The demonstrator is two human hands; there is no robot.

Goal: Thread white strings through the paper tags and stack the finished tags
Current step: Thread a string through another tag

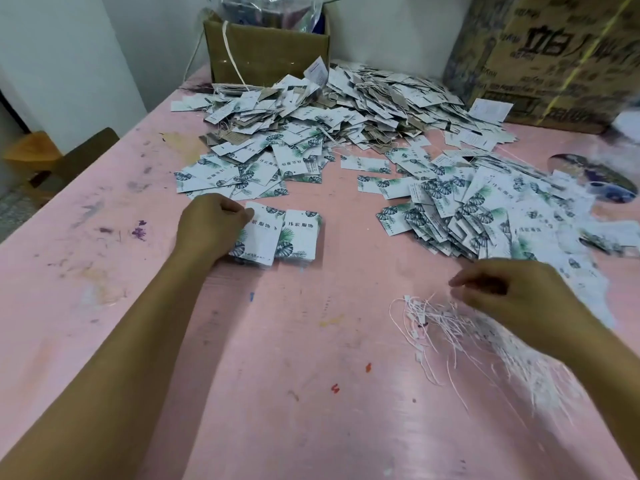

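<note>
Two small stacks of white paper tags with green leaf prints lie side by side on the pink table [277,341]. My left hand [211,225] grips the top tag [259,237] of the left stack at its upper left corner. The right stack [299,237] lies untouched beside it. A loose bundle of white strings [446,323] is spread at the right front. My right hand [512,296] hovers over its upper edge with fingers curled; whether it pinches a string is not visible.
A big heap of threaded tags [329,109] fills the back of the table. Loose unthreaded tags [467,209] spread at the right and behind my left hand. An open cardboard box [266,53] stands at the back, a larger carton [554,57] at the back right.
</note>
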